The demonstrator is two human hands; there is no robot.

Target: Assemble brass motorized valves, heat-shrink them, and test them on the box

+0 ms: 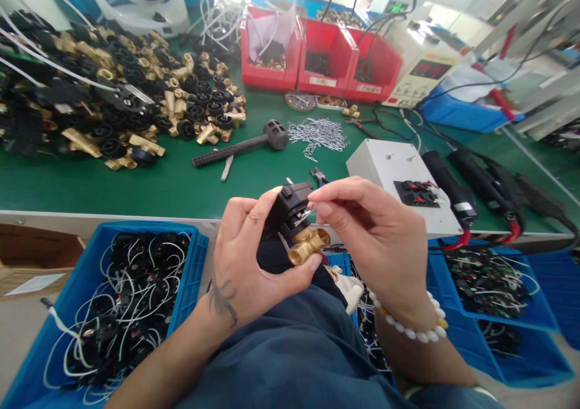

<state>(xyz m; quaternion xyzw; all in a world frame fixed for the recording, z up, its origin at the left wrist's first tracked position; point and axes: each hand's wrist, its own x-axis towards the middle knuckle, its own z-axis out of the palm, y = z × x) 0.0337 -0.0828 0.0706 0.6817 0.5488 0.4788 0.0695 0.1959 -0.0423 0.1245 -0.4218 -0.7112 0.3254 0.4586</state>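
Note:
My left hand (254,258) is closed around a brass valve with a black plastic head (309,246), its thumb under the brass body and its fingers round the black part. The valve is tilted, held over my lap near the bench edge. My right hand (371,234) pinches a small metal clip (302,214) between thumb and forefinger, at the neck where the black head meets the brass. How far the clip sits in the neck I cannot tell. Beyond my hands a loose pile of similar wire clips (317,136) lies on the green bench (190,182).
A black mallet (244,145) and pliers (319,175) lie near the hands. Many brass valves (176,95) are heaped at left. Red bins (324,58) stand at the back, a white box (399,179) and power screwdrivers (453,191) at right. Blue crates (193,276) flank my lap.

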